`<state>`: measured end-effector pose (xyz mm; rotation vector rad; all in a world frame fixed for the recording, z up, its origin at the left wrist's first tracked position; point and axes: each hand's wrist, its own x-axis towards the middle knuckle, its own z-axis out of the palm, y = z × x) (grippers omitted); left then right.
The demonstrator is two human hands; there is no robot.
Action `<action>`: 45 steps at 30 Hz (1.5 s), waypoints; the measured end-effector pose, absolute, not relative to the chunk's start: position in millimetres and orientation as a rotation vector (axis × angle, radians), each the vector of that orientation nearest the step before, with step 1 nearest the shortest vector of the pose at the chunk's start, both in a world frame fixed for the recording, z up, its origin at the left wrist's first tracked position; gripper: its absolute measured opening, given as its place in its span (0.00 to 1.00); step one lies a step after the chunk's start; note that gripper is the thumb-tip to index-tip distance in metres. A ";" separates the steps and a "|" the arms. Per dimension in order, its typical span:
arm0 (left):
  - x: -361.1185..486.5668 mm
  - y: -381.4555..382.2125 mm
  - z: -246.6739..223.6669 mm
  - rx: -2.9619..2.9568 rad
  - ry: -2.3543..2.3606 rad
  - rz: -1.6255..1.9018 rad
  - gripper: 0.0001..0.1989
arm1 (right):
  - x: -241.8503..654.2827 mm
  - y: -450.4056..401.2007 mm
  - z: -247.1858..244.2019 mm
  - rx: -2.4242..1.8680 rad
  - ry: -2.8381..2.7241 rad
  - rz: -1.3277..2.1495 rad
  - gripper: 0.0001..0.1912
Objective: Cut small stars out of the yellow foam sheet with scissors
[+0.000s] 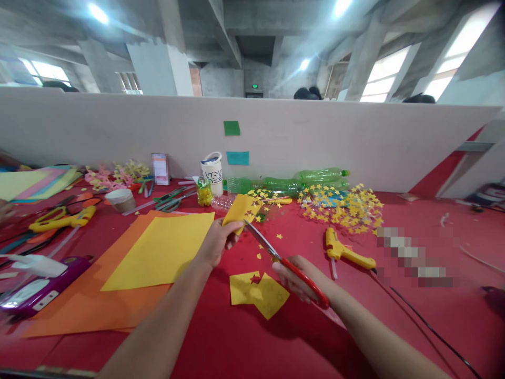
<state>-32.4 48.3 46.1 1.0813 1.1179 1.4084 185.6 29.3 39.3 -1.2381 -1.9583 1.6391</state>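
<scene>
My left hand (pixel 218 241) pinches a small piece of yellow paper (pixel 238 208) above the red table. Closed around the red handles of a pair of scissors (pixel 290 266) is my right hand (pixel 302 276). The scissor blades point up and left, with their tips at the lower right edge of the paper. Whether the tips touch it is hard to tell. Below lie yellow paper pieces (pixel 269 300), one with a star-shaped gap. Small yellow stars are scattered behind, beyond the held paper.
Yellow sheets (pixel 165 252) overlap orange sheets (pixel 138 297) at left. A yellow glue gun (pixel 345 251) with a cord lies right, near a cluster of yellow stars (pixel 351 210). Green bottles (pixel 284 186) and a white cup (pixel 213 176) stand along the white partition (pixel 276 126).
</scene>
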 end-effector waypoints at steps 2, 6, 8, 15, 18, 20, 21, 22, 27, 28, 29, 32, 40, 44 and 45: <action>-28.9 47.8 43.4 1.097 1.138 1.457 0.09 | 183.6 29.1 36.1 -1.246 -1.930 1.624 0.21; -21.3 45.3 41.3 1.170 1.150 1.529 0.09 | 180.3 26.6 29.2 -1.223 -1.916 1.607 0.23; -17.7 43.3 41.6 1.215 1.144 1.562 0.09 | 178.9 24.5 26.7 -1.188 -1.894 1.627 0.24; -8.2 36.9 41.5 1.344 1.179 1.542 0.14 | 174.8 18.4 26.5 -1.113 -1.829 1.679 0.22; -7.0 37.3 40.0 1.334 1.154 1.552 0.15 | 174.6 18.9 26.8 -1.120 -1.831 1.655 0.22; -7.4 38.3 38.8 1.303 1.137 1.561 0.14 | 175.1 19.9 27.0 -1.156 -1.844 1.641 0.23; -7.8 38.9 38.2 1.285 1.130 1.562 0.14 | 175.3 20.3 27.4 -1.176 -1.855 1.633 0.23; -8.2 39.4 37.6 1.269 1.122 1.563 0.13 | 175.4 20.7 27.8 -1.196 -1.865 1.623 0.23; -9.9 41.0 35.6 1.210 1.088 1.576 0.12 | 175.4 20.6 30.0 -1.254 -1.881 1.574 0.25; -10.0 41.1 35.6 1.203 1.085 1.579 0.11 | 175.4 20.4 30.0 -1.263 -1.882 1.573 0.25; -10.1 41.1 35.7 1.197 1.080 1.580 0.11 | 175.5 20.3 29.9 -1.269 -1.884 1.573 0.26; -9.8 40.5 36.7 1.178 1.062 1.583 0.11 | 175.9 20.2 30.0 -1.287 -1.892 1.571 0.26; -9.4 39.1 41.0 1.108 1.050 1.601 0.09 | 175.9 20.3 34.0 -1.297 -1.879 1.572 0.25; -10.9 39.9 40.2 1.095 0.975 1.613 0.07 | 176.0 19.3 36.7 -1.281 -1.877 1.565 0.24; -11.4 40.3 39.8 1.079 0.973 1.622 0.06 | 176.2 19.0 37.6 -1.282 -1.878 1.562 0.24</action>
